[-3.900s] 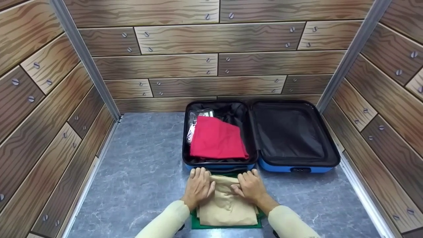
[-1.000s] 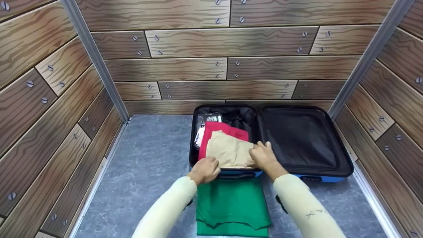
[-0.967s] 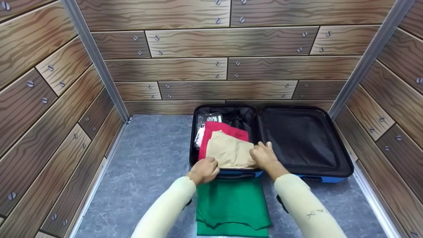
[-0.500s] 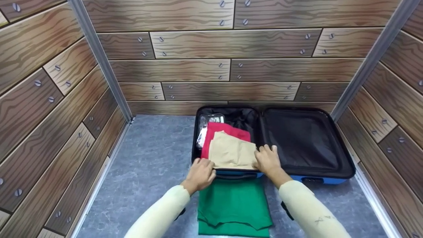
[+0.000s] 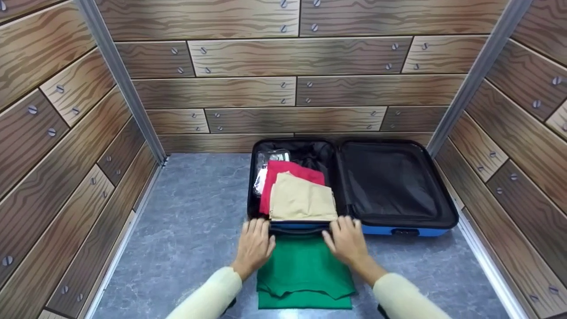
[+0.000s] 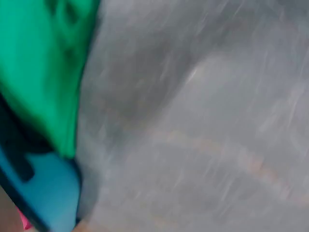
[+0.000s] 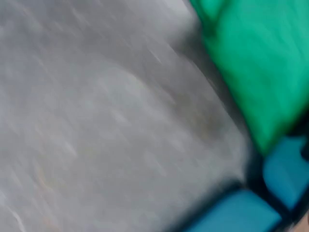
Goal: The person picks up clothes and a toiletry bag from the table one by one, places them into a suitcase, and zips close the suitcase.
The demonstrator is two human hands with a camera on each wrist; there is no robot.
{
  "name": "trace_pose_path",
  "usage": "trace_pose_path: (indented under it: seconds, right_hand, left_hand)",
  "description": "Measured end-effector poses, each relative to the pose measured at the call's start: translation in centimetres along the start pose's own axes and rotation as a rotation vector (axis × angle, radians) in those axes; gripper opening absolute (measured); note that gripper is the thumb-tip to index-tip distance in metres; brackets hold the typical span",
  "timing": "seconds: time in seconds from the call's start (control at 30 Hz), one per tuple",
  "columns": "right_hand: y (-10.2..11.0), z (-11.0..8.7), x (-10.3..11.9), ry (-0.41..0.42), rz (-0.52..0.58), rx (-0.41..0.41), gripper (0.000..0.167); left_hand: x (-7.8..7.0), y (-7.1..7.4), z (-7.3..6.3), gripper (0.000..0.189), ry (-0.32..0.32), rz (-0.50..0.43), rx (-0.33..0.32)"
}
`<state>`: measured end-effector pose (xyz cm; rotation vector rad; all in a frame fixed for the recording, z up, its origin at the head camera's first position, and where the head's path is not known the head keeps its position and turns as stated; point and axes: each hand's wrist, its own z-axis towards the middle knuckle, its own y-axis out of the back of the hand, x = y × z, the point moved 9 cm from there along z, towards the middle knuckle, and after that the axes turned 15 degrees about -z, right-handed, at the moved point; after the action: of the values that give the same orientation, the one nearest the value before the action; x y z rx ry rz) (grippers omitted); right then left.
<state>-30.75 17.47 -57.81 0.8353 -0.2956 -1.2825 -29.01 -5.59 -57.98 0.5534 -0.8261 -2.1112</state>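
A blue suitcase (image 5: 393, 184) lies opened flat in the head view. A folded beige garment (image 5: 303, 199) rests in its left half, over a folded red garment (image 5: 301, 169). My left hand (image 5: 254, 248) is at the front left corner of that half, fingers extended and holding nothing. Near the front right corner, my right hand (image 5: 347, 243) is blurred, its fingers spread and nothing gripped. Between both wrists a folded green garment (image 5: 305, 270) lies on the floor before the suitcase. Each wrist view shows the green fabric and blue shell, blurred.
Clear packaging (image 5: 274, 156) with shiny contents sits at the back left inside the suitcase. A black carry handle (image 5: 299, 231) is on its front side. Grey marbled floor (image 5: 199, 199) extends on the left. Wood-patterned walls (image 5: 248, 93) stand on three sides.
The beige garment was taken from atop the green one and laid in the suitcase over the red one. Both hands have since let go and drawn back toward the front.
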Motion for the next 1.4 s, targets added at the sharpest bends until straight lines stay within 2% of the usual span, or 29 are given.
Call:
trace_pose_path:
  seconds: [0.1,0.23,0.3,0.43,0.53,0.6,0.77,0.83,0.97,1.07,1.17,1.23,1.3,1.37,1.4]
  right_hand:
    - [-0.9,-2.3,1.7,-0.026,0.03,0.007,0.025]
    - [-2.3,-5.9,4.0,-0.075,0.091,0.069,0.021]
    - [-2.8,-7.2,4.7,-0.111,0.118,0.106,0.02]
    - [-2.8,-8.4,5.3,-0.167,0.101,0.147,0.021]
    - [-2.1,-8.8,5.6,-0.158,0.075,0.127,0.023]
    - [-1.5,-9.2,5.8,-0.151,0.072,0.115,0.023]
    - [-0.5,-10.7,6.2,-0.164,0.086,0.121,0.019]
    - [-0.4,-11.4,6.4,-0.167,0.087,0.136,0.018]
    - [-0.4,-12.5,7.0,-0.163,0.084,0.167,0.017]
    - [-0.4,-12.1,6.8,-0.158,0.11,0.186,0.019]
    - [-0.5,-10.4,5.5,-0.175,0.145,0.182,0.022]
    - [-1.0,-9.0,4.4,-0.193,0.145,0.174,0.025]
    - [-1.8,-8.0,3.3,-0.216,0.123,0.194,0.028]
    - [-3.0,-7.7,2.8,-0.209,0.095,0.262,0.032]
    - [-3.7,-7.8,2.7,-0.202,0.085,0.312,0.033]
  left_hand:
    - [-0.6,-1.6,-2.1,0.028,0.024,-0.019,0.025]
    - [-2.4,-4.7,-5.6,0.016,-0.005,-0.081,0.142]
    - [-3.0,-5.9,-7.0,0.014,-0.01,-0.1,0.201]
    - [-3.4,-6.9,-8.4,0.015,0.026,-0.107,0.312]
    - [-3.6,-7.0,-9.0,0.015,0.039,-0.114,0.381]
    - [-3.9,-6.7,-9.3,0.015,0.032,-0.113,0.388]
    - [-5.2,-5.2,-9.9,0.013,-0.027,-0.127,0.283]
    - [-5.6,-4.8,-10.5,0.015,-0.034,-0.136,0.278]
    - [-5.8,-4.6,-11.6,0.021,-0.013,-0.149,0.363]
    - [-5.8,-4.1,-10.9,0.02,-0.038,-0.17,0.375]
    - [-5.1,-3.6,-8.7,0.017,-0.041,-0.15,0.298]
    - [-4.1,-3.7,-7.0,0.017,0.003,-0.117,0.232]
    - [-2.8,-4.1,-5.6,0.02,0.078,-0.087,0.186]
    - [-1.8,-4.9,-5.1,0.025,0.137,-0.063,0.172]
    - [-1.5,-5.3,-5.3,0.026,0.16,-0.058,0.169]
